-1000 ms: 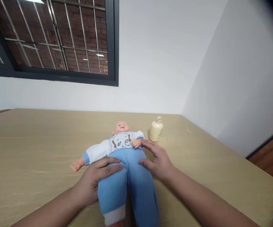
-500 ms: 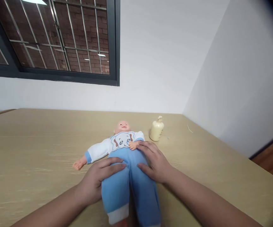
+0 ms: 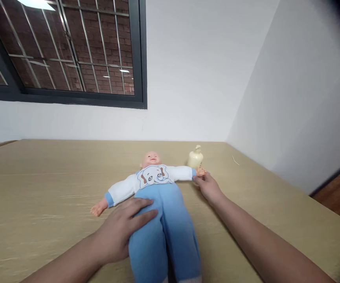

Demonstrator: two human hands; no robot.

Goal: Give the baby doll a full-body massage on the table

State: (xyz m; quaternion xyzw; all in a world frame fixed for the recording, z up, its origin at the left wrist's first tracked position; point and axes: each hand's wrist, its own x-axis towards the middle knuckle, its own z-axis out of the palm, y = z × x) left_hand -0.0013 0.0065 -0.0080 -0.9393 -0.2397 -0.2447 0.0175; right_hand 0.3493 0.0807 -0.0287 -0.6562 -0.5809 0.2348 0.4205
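Note:
A baby doll (image 3: 158, 204) lies on its back, its head away from me, in a white top with an elephant face and blue trousers. My left hand (image 3: 122, 228) rests over the trouser leg on the left, fingers stretched across the upper thigh. At the right, my right hand (image 3: 208, 188) pinches the doll's hand (image 3: 201, 172) by the blue cuff, with that arm straight out sideways. The doll's other arm (image 3: 119, 192) points down to the left. Its feet are out of view. Just behind the pinched hand stands a cream pump bottle (image 3: 195, 158), its base partly hidden.
The doll and bottle are on a wood-coloured table (image 3: 54, 220). A thin pale strip (image 3: 235, 160) lies near its right back edge. White walls (image 3: 193, 78) meet behind it, and a dark-framed barred window (image 3: 69, 51) is at upper left.
My right hand has left the doll's hip and moved right and away from me. The doll's arm there, earlier bent over its belly, is now stretched out. My left hand stays on the leg.

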